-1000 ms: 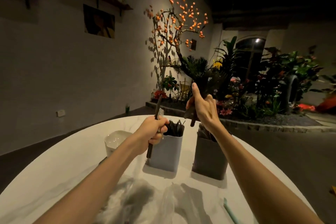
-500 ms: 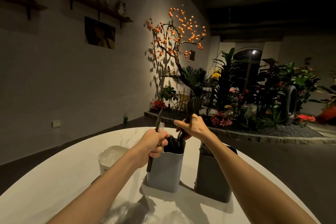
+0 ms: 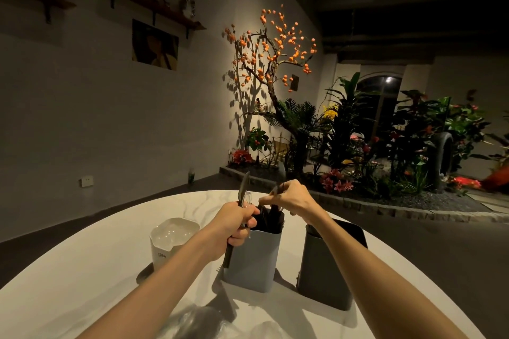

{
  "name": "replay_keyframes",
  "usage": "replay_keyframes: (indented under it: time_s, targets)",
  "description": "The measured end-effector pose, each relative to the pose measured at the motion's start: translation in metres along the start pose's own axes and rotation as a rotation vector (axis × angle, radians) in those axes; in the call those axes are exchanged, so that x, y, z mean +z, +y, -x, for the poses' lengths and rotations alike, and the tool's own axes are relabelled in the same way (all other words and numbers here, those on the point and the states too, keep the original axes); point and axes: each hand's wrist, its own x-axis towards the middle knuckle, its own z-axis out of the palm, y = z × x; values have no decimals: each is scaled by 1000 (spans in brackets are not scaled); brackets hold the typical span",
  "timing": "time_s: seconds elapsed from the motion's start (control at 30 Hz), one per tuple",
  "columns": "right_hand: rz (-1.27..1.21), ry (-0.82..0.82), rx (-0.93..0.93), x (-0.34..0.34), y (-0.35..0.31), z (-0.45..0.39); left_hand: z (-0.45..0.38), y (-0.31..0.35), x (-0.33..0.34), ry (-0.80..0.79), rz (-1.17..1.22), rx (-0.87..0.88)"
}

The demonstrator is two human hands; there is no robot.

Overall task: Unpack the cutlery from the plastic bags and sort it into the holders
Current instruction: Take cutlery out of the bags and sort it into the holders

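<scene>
Gripping a bunch of dark cutlery (image 3: 243,195), your left hand (image 3: 234,224) sat beside the grey holder (image 3: 252,259). Your right hand (image 3: 292,198) pinched utensils over its opening.

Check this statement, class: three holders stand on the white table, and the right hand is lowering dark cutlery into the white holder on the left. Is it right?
Not quite. The head view shows the right hand lowering dark cutlery into the middle blue-grey holder, not the white holder. Three holders do stand on the white table.

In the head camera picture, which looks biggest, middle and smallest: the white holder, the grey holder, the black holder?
1. Black holder, though the grey holder looks nearly alike, so that order is unsure.
2. Grey holder.
3. White holder, partly hidden by an arm.
</scene>
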Motion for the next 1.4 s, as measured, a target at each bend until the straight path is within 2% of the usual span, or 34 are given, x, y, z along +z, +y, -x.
replay_keyframes:
  time_s: [0.1,0.23,0.3,0.4,0.47,0.53,0.57,0.67,0.7,0.77,0.8,0.87,0.97,1.03,1.07,1.13,1.17,1.23,1.3,1.4]
  targets:
    - [-66,39,-55,-7,-8,1,-1,0,-6,1,5,16]
    - [141,190,-149,-6,-10,3,0,-5,-11,21,0,14]
    - [56,196,-241,-3,-13,6,0,-8,-11,22,5,7]
    - [87,78,-318,4,-16,7,-1,-11,-11,15,21,4]
    - [228,-49,-275,13,-15,11,-2,-11,-11,16,26,0]
    - [258,-166,-220,18,-14,16,-2,-12,-10,9,24,-4]
    - [256,-167,-234,20,-14,17,-1,-13,-9,1,24,-5]
    - [323,21,-291,20,-13,16,1,-15,-9,-32,30,-9]
    - [409,-10,-302,21,-13,16,2,-16,-9,-46,37,-7]
    - [575,-179,-285,26,-14,17,6,-17,-9,-77,43,-7]
    - [580,-219,-262,28,-15,17,9,-17,-8,-94,47,-10]
    - [491,-198,-232,28,-18,17,14,-19,-8,-126,61,-16]
    - [389,-64,-254,29,-23,22,19,-20,-11,-162,74,-20]
    - [162,177,-340,29,-33,32,24,-18,-14,-199,99,-21]
    - [-51,218,-348,26,-41,38,25,-17,-16,-221,118,-21]
    - [-431,5,-249,17,-57,50,29,-14,-17,-251,157,-22]
    - [-480,-119,-213,11,-62,56,31,-12,-17,-258,176,-20]
    - [-424,-255,-213,7,-61,66,34,-9,-14,-267,185,-4]
    - [-422,-278,-226,6,-58,72,37,-5,-11,-287,162,20]
    - [-586,-184,-226,-7,-56,73,42,1,-5,-344,123,41]
